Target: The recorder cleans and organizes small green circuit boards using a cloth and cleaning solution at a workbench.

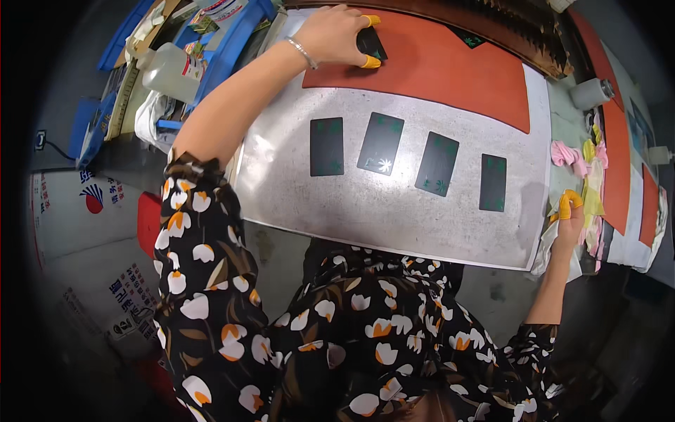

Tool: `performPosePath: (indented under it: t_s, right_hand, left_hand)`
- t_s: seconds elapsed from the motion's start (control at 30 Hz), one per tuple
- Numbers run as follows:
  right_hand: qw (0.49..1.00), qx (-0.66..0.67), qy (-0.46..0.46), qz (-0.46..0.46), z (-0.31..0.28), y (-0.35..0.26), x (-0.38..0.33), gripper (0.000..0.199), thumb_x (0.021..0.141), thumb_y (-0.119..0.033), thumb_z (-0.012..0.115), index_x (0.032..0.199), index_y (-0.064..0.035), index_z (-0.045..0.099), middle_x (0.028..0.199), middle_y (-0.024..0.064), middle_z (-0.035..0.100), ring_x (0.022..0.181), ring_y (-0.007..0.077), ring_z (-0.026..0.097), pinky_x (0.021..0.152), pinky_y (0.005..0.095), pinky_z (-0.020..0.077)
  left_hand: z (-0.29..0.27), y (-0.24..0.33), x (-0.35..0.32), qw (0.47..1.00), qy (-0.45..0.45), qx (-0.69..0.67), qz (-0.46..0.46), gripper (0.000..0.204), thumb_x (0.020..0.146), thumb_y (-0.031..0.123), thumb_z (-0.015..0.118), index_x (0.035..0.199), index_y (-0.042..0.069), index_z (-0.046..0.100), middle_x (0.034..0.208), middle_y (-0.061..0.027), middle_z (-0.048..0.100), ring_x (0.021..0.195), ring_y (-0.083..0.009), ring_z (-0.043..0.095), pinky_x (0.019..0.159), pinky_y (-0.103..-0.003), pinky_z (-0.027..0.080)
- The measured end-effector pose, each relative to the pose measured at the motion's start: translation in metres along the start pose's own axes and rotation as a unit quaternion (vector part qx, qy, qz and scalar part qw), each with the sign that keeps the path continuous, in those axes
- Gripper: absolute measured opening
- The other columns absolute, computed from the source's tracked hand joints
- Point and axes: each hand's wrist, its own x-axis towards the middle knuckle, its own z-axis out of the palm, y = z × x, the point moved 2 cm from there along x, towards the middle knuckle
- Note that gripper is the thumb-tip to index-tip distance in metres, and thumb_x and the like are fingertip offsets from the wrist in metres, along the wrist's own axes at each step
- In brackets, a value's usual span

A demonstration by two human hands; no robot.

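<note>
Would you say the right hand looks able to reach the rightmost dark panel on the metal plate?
Probably yes: nothing visible blocks the way from the right hand across the metal plate to that panel.

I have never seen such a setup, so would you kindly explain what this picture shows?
There is no machine: a person works with their own hands. The picture comes from a wide fisheye camera on their head, looking down, so straight edges bend.

Four thin black rectangular cards with green marks lie on a shiny grey metal sheet; a flat rust-orange mat is beyond them. The left hand, over the mat, appears to hold a small dark piece between fingertips wearing yellow finger covers. The right hand, also with yellow covers, is past the sheet's right edge; whether it holds anything is unclear.
</note>
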Motion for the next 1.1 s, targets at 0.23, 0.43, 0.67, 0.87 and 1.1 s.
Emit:
performPosePath:
  t_s: [0.23, 0.43, 0.67, 0.87, 1.1]
  right_hand:
    - [0.999, -0.027, 0.008, -0.020, -0.005, 0.003, 0.002, 0.018, 0.085, -0.016, 0.055, 0.099, -0.0045, 0.055, 0.076, -0.0021, 0.049, 0.058, 0.0038, 0.041, 0.049, 0.0175, 0.0334]
    - [0.999, -0.033, -0.003, -0.015, -0.027, 0.016, 0.010, 0.022, 0.085, -0.015, 0.053, 0.104, -0.0048, 0.051, 0.072, -0.0014, 0.050, 0.055, 0.0038, 0.042, 0.048, 0.0167, 0.0333]
    - [1.000, 0.001, -0.001, -0.015, -0.039, 0.046, 0.023, 0.021, 0.085, -0.013, 0.054, 0.104, -0.0051, 0.051, 0.073, -0.0007, 0.052, 0.048, 0.0035, 0.041, 0.042, 0.0162, 0.0329]
    - [1.000, 0.002, -0.007, -0.027, -0.039, 0.030, 0.015, 0.023, 0.085, -0.012, 0.054, 0.107, -0.0055, 0.052, 0.077, -0.0023, 0.052, 0.060, 0.0044, 0.045, 0.050, 0.0175, 0.0361]
    - [0.994, -0.103, -0.019, -0.015, 0.007, -0.018, 0.000, 0.017, 0.081, -0.014, 0.057, 0.094, -0.0023, 0.057, 0.073, 0.0003, 0.054, 0.062, 0.0083, 0.047, 0.054, 0.0228, 0.0374]
  left_hand:
    - [0.024, 0.011, -0.162, 0.904, 0.076, -0.418, -0.049, 0.083, 0.059, 0.022, 0.075, 0.128, 0.003, 0.032, 0.128, -0.0106, 0.035, 0.119, -0.0216, 0.035, 0.099, -0.034, 0.027]
    - [0.039, 0.011, -0.199, 0.939, 0.043, -0.332, -0.080, 0.087, 0.059, 0.026, 0.074, 0.130, 0.002, 0.030, 0.130, -0.0151, 0.033, 0.122, -0.0280, 0.030, 0.101, -0.034, 0.021]
    - [0.034, 0.008, -0.199, 0.968, 0.042, -0.232, -0.087, 0.092, 0.058, 0.038, 0.072, 0.130, 0.002, 0.027, 0.131, -0.0179, 0.031, 0.125, -0.0309, 0.024, 0.102, -0.041, 0.017]
    - [0.036, 0.038, -0.156, 0.985, 0.025, -0.164, -0.036, 0.088, 0.058, 0.042, 0.071, 0.127, 0.003, 0.033, 0.127, -0.0175, 0.036, 0.121, -0.0304, 0.031, 0.100, -0.045, 0.020]
    - [0.025, 0.066, -0.140, 0.981, 0.034, -0.189, -0.027, 0.071, 0.062, 0.017, 0.069, 0.124, 0.005, 0.038, 0.126, -0.0147, 0.039, 0.115, -0.0316, 0.036, 0.097, -0.039, 0.026]
